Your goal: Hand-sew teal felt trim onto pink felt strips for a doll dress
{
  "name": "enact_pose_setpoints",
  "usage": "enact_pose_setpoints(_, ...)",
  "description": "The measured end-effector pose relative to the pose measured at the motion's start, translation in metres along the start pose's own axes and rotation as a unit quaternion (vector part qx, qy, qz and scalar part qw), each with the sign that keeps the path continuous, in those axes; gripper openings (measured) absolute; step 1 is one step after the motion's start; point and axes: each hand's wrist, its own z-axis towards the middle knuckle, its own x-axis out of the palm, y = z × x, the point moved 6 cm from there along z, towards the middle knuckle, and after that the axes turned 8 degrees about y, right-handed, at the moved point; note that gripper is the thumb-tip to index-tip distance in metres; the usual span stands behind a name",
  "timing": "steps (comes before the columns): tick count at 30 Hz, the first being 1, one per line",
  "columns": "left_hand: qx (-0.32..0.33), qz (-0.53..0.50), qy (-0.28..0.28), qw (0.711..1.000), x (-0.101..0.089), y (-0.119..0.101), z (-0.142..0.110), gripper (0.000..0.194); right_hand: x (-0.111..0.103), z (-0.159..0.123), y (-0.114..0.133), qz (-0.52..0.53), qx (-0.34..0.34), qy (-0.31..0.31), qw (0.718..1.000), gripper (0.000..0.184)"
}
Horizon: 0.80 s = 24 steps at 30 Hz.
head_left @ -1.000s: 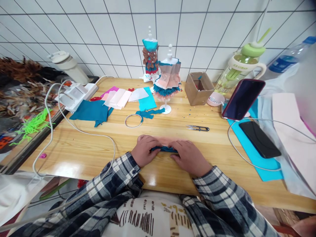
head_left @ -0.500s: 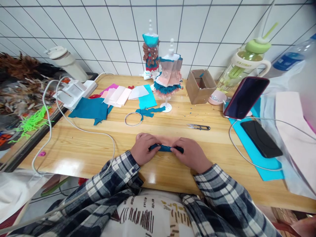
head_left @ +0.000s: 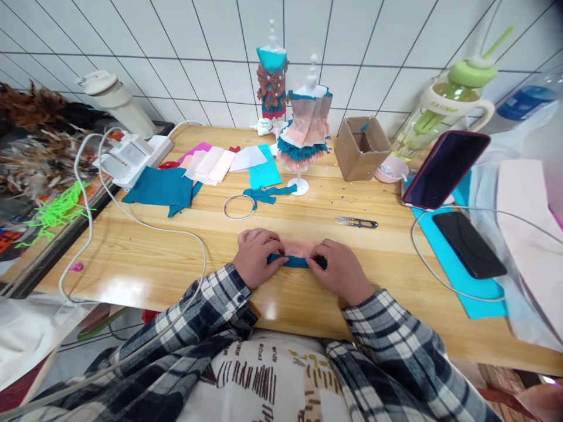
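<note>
Between my hands, close to the table's front edge, lies a dark teal strip along the near side of a peach sheet; whether it is crepe paper or cloth I cannot tell. My left hand pinches the strip's left end between thumb and fingers. At the right end my right hand pinches it the same way, its thumb pressing down near the middle. Both ends are partly hidden under my fingers. Thread snips lie beyond my right hand, and a thin metal ring beyond my left.
Two small dress forms in ruffled outfits stand near the tiled wall, beside a cardboard box. Teal pieces and pale sheets lie back left. A propped phone is at right. A white cable crosses the left side.
The camera view has shifted slightly. My hands stay on the strip, and a little more of the teal strip and peach sheet shows between my thumbs.
</note>
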Motion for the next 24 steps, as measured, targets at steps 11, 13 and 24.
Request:
enact_pose_setpoints(11,0.015,0.043,-0.012,0.999,0.000,-0.006,-0.002,0.019,-0.001,0.003,0.004,-0.051,0.039,0.034,0.997,0.017)
enact_pose_setpoints(13,0.076,0.082,-0.021,0.994,0.002,-0.017,-0.005,0.024,-0.001,0.005,0.004,-0.058,0.045,0.047,0.996,0.018)
enact_pose_setpoints(24,0.208,0.163,0.008,0.964,0.015,-0.041,-0.016,0.035,-0.012,-0.007,0.002,-0.033,0.018,0.052,0.998,0.018)
